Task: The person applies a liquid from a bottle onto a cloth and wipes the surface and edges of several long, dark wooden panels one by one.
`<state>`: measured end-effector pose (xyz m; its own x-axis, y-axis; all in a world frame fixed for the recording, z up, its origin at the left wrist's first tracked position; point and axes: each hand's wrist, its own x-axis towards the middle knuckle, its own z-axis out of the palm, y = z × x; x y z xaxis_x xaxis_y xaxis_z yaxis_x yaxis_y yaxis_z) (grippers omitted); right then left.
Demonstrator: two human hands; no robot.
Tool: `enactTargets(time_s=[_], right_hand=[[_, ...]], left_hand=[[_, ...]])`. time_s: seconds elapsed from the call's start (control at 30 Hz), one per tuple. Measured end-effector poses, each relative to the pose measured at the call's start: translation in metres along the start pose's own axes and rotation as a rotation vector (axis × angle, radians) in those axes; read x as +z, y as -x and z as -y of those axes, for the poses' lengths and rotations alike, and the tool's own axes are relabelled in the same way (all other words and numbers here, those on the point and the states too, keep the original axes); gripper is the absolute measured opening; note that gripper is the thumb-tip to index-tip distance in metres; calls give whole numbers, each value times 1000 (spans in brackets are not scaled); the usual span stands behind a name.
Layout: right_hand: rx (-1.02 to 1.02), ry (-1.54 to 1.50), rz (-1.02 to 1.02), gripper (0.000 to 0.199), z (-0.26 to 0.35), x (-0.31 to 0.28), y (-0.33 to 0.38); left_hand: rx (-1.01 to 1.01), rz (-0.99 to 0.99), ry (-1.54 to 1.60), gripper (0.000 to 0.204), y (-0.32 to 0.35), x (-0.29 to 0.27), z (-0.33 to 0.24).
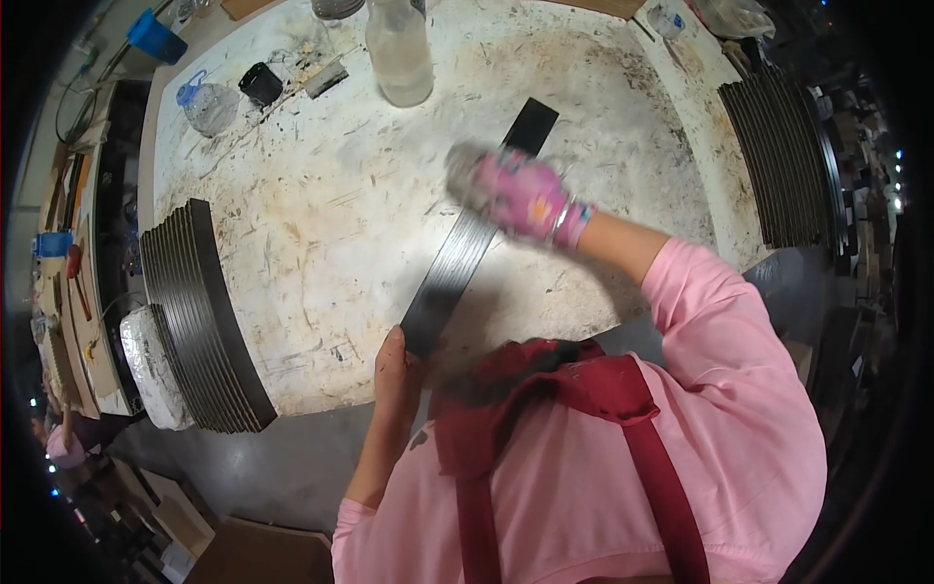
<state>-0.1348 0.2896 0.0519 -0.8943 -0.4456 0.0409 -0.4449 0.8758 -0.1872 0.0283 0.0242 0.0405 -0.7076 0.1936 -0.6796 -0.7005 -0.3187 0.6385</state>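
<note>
A long, flat black strip point(452, 268) lies slantwise across the worktable, its far end pointing up and to the right. Its near end is gripped by my bare left hand point(394, 375), thumb along the edge and the other fingers mostly hidden. My right hand point(525, 200), in a pink patterned glove, is closed over a greyish wad point(467, 173) on the upper half of the strip. Motion blurs both hand and wad; the wad looks like a cloth, but its material is unclear. A pale sheen shows on the strip's middle.
The stained white worktable point(321, 234) carries a stack of dark strips point(209, 321) at left and another stack point(778, 161) at right. Along the back stand a clear bottle of cloudy liquid point(399, 58), a black cup point(261, 85) and a blue-topped plastic container point(207, 105).
</note>
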Motion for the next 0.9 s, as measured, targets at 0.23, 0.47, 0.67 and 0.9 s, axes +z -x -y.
enactTargets(time_s=[0.23, 0.47, 0.67, 0.9], right_hand=[[-10, -41, -29, 35, -16, 12, 4], [-386, 128, -100, 29, 68, 40, 30], [445, -126, -113, 36, -136, -32, 3], [506, -294, -192, 41, -135, -6, 20]], left_hand=[[59, -47, 29, 50, 1, 19, -8], [93, -68, 38, 48, -2, 9, 2], [63, -88, -453, 41, 7, -13, -24], [665, -14, -1230, 24, -63, 68, -102]])
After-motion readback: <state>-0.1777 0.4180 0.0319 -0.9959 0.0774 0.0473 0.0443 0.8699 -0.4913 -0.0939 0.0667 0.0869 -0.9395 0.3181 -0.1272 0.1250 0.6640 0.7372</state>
